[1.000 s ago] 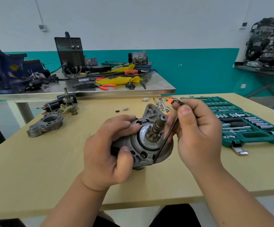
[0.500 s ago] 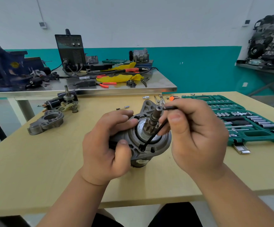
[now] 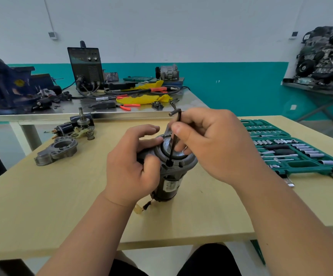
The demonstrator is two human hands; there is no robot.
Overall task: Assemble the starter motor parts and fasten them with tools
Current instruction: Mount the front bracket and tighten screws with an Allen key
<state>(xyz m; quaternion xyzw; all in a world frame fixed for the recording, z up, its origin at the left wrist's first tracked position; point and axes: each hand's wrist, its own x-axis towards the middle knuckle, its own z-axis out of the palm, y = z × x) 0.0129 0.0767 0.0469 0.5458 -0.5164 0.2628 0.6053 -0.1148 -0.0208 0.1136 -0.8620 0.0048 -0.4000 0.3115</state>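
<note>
On the worktop (image 3: 42, 206), close in front, the starter motor (image 3: 170, 177) stands on end, likely heavy and rigid, best gripped round its housing, as the left hand (image 3: 127, 166) does. The right hand (image 3: 219, 144) pinches a hex key (image 3: 174, 140), its tip seemingly in a flange screw. Farther right, an open green case (image 3: 299, 165) holds sockets in rows.

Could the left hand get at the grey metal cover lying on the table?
Probably yes: only bare table lies between the left hand and the cover, but it must release the motor first.
</note>
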